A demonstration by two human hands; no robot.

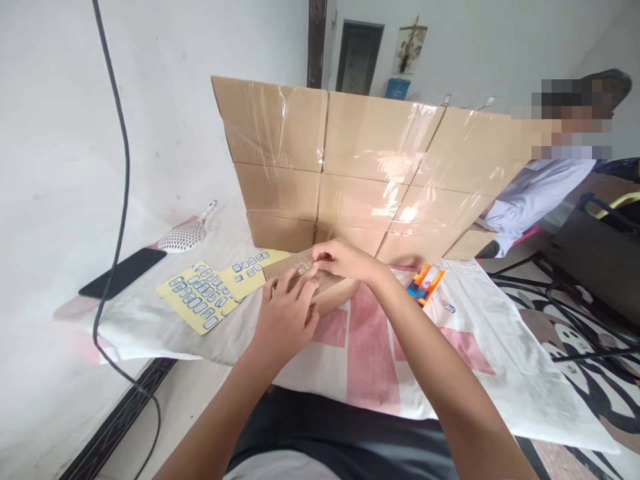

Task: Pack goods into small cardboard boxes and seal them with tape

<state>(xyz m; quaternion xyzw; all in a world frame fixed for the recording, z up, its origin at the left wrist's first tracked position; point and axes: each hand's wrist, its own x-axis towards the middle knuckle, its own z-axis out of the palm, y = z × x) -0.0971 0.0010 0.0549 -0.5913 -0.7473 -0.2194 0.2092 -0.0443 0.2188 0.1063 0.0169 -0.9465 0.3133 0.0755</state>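
A small cardboard box (343, 292) lies on the cloth-covered table in front of me. Crinkled clear tape (304, 264) glints on its top. My left hand (289, 308) rests on the box's left part, fingers spread and pressing near the tape. From the right, my right hand (345, 259) reaches over the box with thumb and forefinger pinched at the tape's edge; the fingertips partly hide what they grip. Left of the box are yellow sticker sheets (200, 297) printed with small blue-outlined labels. To its right sits an orange and blue object (424, 285).
Taped cardboard boxes (367, 143) form a wall behind the work spot. A black phone-like slab (123, 273) and a white perforated racket-like object (184, 237) lie left. A dark cable (125, 160) hangs there. Another person (545, 187) sits beyond the boxes at right.
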